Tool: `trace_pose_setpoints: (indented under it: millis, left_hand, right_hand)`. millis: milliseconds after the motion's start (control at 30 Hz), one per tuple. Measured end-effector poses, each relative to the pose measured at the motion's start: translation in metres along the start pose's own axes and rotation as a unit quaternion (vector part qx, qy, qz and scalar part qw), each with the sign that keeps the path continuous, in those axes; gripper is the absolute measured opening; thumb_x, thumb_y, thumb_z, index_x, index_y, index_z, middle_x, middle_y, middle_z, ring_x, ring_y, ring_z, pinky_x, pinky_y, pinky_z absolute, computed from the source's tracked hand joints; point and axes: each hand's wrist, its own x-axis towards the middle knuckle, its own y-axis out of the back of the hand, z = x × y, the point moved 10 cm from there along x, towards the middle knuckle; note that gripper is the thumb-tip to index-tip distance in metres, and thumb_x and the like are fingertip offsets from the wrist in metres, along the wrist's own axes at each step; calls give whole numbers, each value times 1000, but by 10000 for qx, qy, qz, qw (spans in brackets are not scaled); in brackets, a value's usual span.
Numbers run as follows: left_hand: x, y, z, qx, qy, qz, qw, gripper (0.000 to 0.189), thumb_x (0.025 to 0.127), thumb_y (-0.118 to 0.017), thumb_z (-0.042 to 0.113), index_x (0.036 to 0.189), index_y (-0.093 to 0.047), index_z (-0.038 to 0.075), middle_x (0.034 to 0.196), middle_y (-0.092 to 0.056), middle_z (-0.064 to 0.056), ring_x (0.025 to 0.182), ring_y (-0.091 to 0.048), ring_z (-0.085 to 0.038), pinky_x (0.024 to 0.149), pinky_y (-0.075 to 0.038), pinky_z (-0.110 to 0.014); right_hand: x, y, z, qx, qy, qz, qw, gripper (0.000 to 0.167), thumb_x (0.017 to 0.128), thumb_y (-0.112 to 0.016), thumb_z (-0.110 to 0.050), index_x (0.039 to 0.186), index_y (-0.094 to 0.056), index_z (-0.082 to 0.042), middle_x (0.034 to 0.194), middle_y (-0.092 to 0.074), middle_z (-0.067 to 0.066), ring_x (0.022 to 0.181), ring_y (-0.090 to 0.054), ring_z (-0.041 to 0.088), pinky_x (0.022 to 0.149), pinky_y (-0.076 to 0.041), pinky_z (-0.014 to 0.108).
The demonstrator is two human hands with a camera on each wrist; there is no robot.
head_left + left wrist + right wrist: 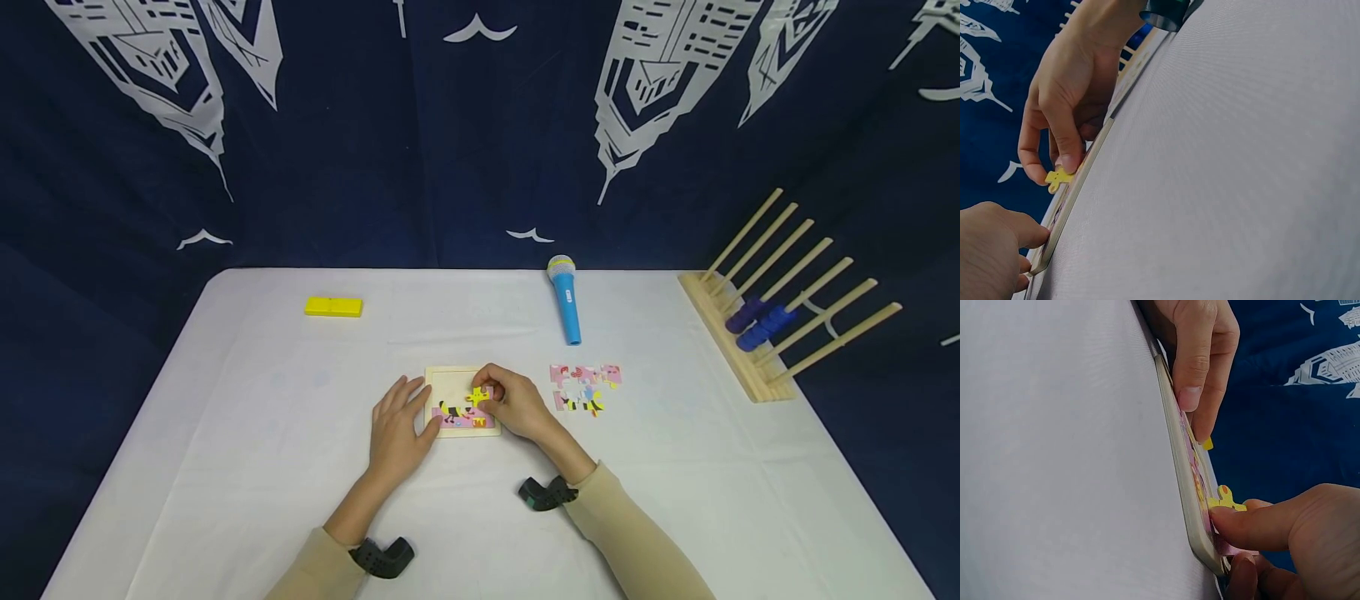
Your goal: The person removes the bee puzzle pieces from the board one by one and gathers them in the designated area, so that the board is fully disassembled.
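Right-hand grip (516, 404) pinching yellow puzzle piece (477, 397) over wooden tray (451, 383); left-hand grip (399, 429) touching tray's left side. Loose pieces (588, 395) rightward on bench (247, 417).

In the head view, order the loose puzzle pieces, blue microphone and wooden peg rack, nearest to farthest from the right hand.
1. Loose puzzle pieces: just right of the right hand.
2. Blue microphone: ahead, slightly right.
3. Wooden peg rack: far right.

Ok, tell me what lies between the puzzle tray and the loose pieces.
In the head view, the right hand lies across that stretch, pinching a yellow piece over the tray.
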Motion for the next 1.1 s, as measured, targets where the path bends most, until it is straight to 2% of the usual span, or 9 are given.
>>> trace_pose_setpoints:
  millis: [233, 400, 500, 600, 667, 800, 933, 1100]
  left_hand:
    - [0, 0, 0, -18, -24, 11, 10000, 48, 82, -74, 15, 124, -63, -6, 138, -56, -17, 138, -38, -38, 107, -31, -56]
    - [0, 0, 1, -45, -31, 9, 10000, 48, 82, -74, 15, 124, -63, -6, 138, -56, -17, 139, -38, -38, 107, -30, -56]
    - [0, 1, 2, -67, -35, 18, 10000, 49, 82, -75, 16, 124, -63, -6, 138, -56, -18, 139, -38, -38, 108, -30, -56]
    - [0, 1, 1, -58, -36, 38, 10000, 49, 82, -75, 17, 124, -63, -6, 138, -56, -18, 139, -38, -38, 108, -30, -56]
    - [0, 2, 2, -70, -46, 57, 9999, 49, 81, -75, 17, 124, -63, -6, 138, -56, -18, 139, -38, -38, 108, -30, -56]
    - [-1, 2, 2, -102, -47, 87, 9999, 50, 81, -76, 17, 123, -63, -6, 138, -56, -18, 138, -39, -38, 108, -30, -56]
    - [0, 1, 1, -101, -68, 93, 9999, 49, 81, -76, 16, 123, -63, -6, 138, -56, -18, 138, -38, -39, 108, -29, -56]
    - [-1, 1, 2, -124, -65, 100, 9999, 49, 81, -76, 16, 123, -63, -7, 138, -56, -18, 138, -38, -39, 108, -30, -56]
  right_hand:
    - [1, 0, 1, 207, -101, -30, 9997, 13, 90, -64, -1, 97, -66, -11, 79, -59, 1, 70, -48, 12, 64, -39, 21]
    - [1, 1, 4, 434, -226, -12, 9988, 12, 92, -62, -1, 97, -66, -11, 79, -59, 2, 72, -49, 13, 66, -40, 23]
    - [2, 1, 7, 810, -399, -16, 9959, 13, 91, -62, 0, 97, -66, -10, 82, -60, 5, 72, -49, 13, 65, -41, 22]
    - [2, 5, 10, 1366, -576, -52, 9889, 13, 90, -61, 2, 100, -66, -5, 85, -61, 10, 71, -49, 14, 61, -41, 21]
    - [1, 15, 11, 1664, -697, -23, 9836, 14, 91, -60, 2, 102, -66, -3, 86, -59, 12, 71, -49, 14, 59, -42, 21]
    - [-5, 50, 17, 1828, -881, 184, 9790, 16, 92, -57, 2, 107, -64, 0, 88, -56, 8, 72, -52, 16, 58, -45, 25]
    - [-20, 91, 38, 1649, -1037, 370, 9802, 18, 95, -55, 0, 111, -62, 3, 92, -56, 8, 75, -54, 16, 62, -49, 27]
    - [-51, 134, 75, 1101, -1351, 501, 9834, 22, 95, -57, -2, 114, -62, 6, 93, -58, 13, 76, -53, 12, 66, -50, 25]
